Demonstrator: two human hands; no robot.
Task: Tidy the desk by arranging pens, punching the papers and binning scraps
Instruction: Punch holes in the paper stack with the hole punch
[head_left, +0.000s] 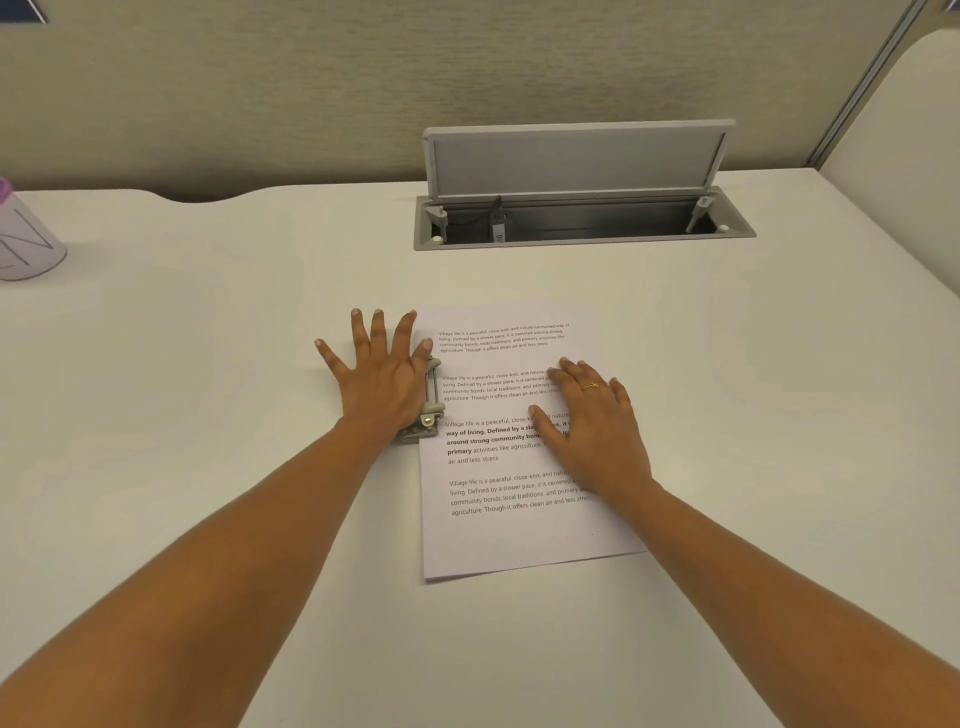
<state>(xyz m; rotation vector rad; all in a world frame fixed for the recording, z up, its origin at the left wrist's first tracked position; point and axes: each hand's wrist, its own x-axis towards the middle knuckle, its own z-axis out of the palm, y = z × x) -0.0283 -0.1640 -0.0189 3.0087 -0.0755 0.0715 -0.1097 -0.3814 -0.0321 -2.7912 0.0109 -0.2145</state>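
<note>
Flat and spread, the left hand (382, 371) presses down on the grey hole punch (430, 402) at the left edge of the papers (519, 530), which lie mid-surface (208, 415). Its fingers are straight. Beside it the right hand (592, 415) rests on the printed sheets, fingers relaxed, grasping nothing

Left hand (382, 371) presses flat on the hole punch (428, 402) at the papers' (519, 519) left edge, right hand (592, 421) flat on the papers, cable box (582, 218) open behind them.
</note>
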